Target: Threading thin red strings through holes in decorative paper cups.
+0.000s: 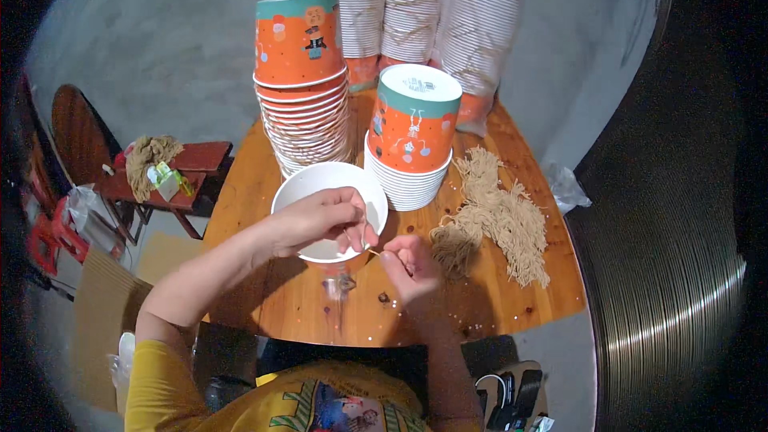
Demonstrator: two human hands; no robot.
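Observation:
My left hand [320, 220] grips the near rim of a white-lined orange paper bowl [316, 184] tilted toward me over the round wooden table [256, 288]. My right hand [408, 264] is just right of the bowl, fingers pinched on a thin tan string [373, 252] that runs to the bowl's rim. A loose pile of the same tan strings [496, 220] lies right of that hand.
Two stacks of upside-down orange paper bowls [304, 88] [412, 136] stand behind the held bowl. Several wrapped sleeves of bowls [416, 8] line the table's far edge. A small red stool [176, 172] with strings stands left, cardboard [100, 304] below it.

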